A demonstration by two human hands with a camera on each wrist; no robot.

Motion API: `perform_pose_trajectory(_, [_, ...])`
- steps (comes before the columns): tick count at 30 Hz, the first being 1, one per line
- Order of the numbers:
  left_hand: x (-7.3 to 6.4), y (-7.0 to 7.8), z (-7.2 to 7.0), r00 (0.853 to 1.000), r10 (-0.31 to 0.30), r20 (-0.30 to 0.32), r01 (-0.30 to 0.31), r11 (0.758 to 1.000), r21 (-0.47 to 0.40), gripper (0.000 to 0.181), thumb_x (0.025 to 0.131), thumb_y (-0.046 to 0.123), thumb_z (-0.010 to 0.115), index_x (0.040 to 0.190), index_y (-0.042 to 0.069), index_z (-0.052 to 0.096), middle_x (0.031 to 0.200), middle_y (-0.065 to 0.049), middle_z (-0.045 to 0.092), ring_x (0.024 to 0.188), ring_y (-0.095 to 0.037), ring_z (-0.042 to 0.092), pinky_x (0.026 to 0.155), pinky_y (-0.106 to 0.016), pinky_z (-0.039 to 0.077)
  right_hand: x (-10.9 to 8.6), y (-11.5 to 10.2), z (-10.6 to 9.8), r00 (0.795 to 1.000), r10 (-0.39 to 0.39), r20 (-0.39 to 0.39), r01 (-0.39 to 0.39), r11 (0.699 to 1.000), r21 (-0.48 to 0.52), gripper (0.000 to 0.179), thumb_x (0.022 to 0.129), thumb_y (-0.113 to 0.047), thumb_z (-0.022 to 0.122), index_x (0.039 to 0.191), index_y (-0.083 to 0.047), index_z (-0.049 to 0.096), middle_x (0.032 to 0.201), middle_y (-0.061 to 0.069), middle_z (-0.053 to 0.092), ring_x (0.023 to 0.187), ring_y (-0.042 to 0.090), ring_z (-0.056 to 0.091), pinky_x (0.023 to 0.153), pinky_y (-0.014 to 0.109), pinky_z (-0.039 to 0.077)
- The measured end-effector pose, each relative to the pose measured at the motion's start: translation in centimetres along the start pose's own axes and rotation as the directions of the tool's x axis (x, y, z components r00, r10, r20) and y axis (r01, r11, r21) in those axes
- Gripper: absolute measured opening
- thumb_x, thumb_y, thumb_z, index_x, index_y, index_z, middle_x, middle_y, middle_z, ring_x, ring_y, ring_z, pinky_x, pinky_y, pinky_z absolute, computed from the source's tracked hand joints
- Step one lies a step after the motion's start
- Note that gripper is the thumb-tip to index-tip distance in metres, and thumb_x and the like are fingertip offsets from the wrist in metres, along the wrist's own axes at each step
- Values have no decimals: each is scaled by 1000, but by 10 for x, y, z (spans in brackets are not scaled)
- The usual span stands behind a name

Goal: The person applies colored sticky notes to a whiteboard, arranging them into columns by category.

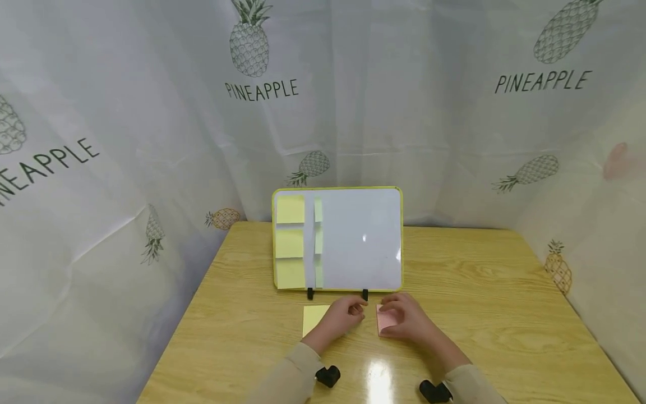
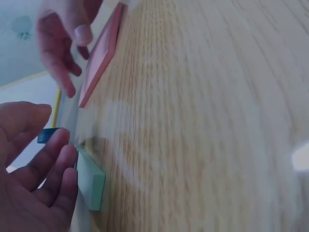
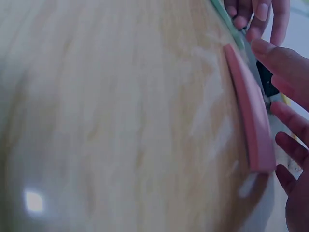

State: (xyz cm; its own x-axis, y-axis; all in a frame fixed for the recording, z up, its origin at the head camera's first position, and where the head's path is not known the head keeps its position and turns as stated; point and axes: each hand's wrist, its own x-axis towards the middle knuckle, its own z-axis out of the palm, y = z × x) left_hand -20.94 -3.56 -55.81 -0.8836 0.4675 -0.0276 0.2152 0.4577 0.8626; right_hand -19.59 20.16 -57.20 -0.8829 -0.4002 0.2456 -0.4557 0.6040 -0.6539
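My right hand hovers over a pink sticky note pad, thumb and fingers spread apart on either side of it. The right wrist view shows the fingertips close beside the pink pad, which lies flat on the table. My left hand has loosely bent fingers with nothing between them. Below those fingers, a green sticky note pad shows in the left wrist view; in the head view the left hand hides it. A yellow sticky note pad lies partly behind the left hand.
A yellow-rimmed whiteboard stands upright behind the hands on black feet. Three yellow notes run down its left side, beside a column of narrower-looking green notes. Pineapple-print curtains surround the wooden table.
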Motion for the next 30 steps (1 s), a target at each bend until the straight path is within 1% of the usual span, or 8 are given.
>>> perform_pose_trajectory(3, [-1, 1, 4, 1000, 1, 0, -1, 997, 72, 28, 91, 9, 69, 118, 9, 68, 96, 6, 62, 83, -5, 55, 74, -26, 49, -10, 3, -3, 1000, 21, -16, -21, 1000, 4, 45, 62, -36, 92, 99, -18, 74, 121, 5, 60, 116, 32, 47, 93, 56, 36])
perform_pose_trajectory(7, [-2, 0, 6, 1000, 7, -6, -6, 989, 150, 29, 89, 11, 72, 118, 11, 68, 97, 9, 61, 87, -6, 55, 78, -28, 49, -19, 4, -2, 999, 4, -40, -3, 1000, 15, 43, 62, -33, 93, 98, -19, 74, 123, 10, 58, 115, 34, 44, 90, 54, 37])
perform_pose_trajectory(12, [-3, -1, 8, 1000, 24, -2, -23, 979, 200, 33, 83, 16, 79, 114, 13, 68, 99, 7, 59, 90, -10, 54, 78, -30, 48, -21, 2, 9, 998, 5, -55, -3, 999, 32, 44, 63, -31, 93, 101, -20, 75, 124, 10, 57, 114, 31, 42, 88, 46, 39])
perform_pose_trajectory(15, [-4, -3, 10, 1000, 30, 2, -30, 971, 237, 39, 79, 22, 83, 114, 15, 67, 100, 7, 58, 91, -12, 52, 79, -31, 46, -19, -1, 15, 998, 10, -69, -6, 999, 49, 45, 62, -31, 93, 101, -19, 75, 123, 11, 57, 113, 31, 43, 87, 46, 39])
perform_pose_trajectory(18, [-4, -6, 11, 1000, 20, 2, -20, 967, 256, 47, 76, 27, 86, 116, 16, 65, 100, 8, 56, 92, -12, 50, 79, -32, 45, -18, -3, 18, 998, 12, -69, -8, 999, 51, 46, 62, -31, 93, 102, -19, 75, 123, 10, 57, 112, 30, 42, 86, 46, 39])
perform_pose_trajectory(21, [-4, -7, 11, 1000, 12, 8, -14, 970, 243, 52, 74, 30, 87, 119, 15, 64, 100, 8, 55, 92, -13, 49, 79, -32, 45, -18, -4, 18, 997, 16, -70, -13, 999, 37, 46, 61, -30, 93, 102, -19, 75, 123, 8, 57, 111, 29, 43, 85, 46, 40])
perform_pose_trajectory(25, [-4, -6, 11, 999, 38, 17, -41, 969, 244, 54, 73, 30, 88, 119, 14, 64, 99, 7, 54, 90, -13, 48, 79, -32, 44, -19, -4, 17, 998, 31, -57, -27, 998, 58, 45, 63, -30, 92, 103, -18, 76, 123, 10, 57, 112, 32, 43, 86, 48, 39])
perform_pose_trajectory(30, [-5, -8, 11, 998, 53, 19, -56, 962, 266, 55, 72, 31, 88, 119, 16, 64, 97, 9, 51, 88, -11, 45, 78, -31, 42, -19, -2, 15, 998, 61, -8, -60, 992, 110, 45, 67, -35, 90, 106, -19, 76, 127, 11, 55, 116, 35, 42, 89, 50, 37])
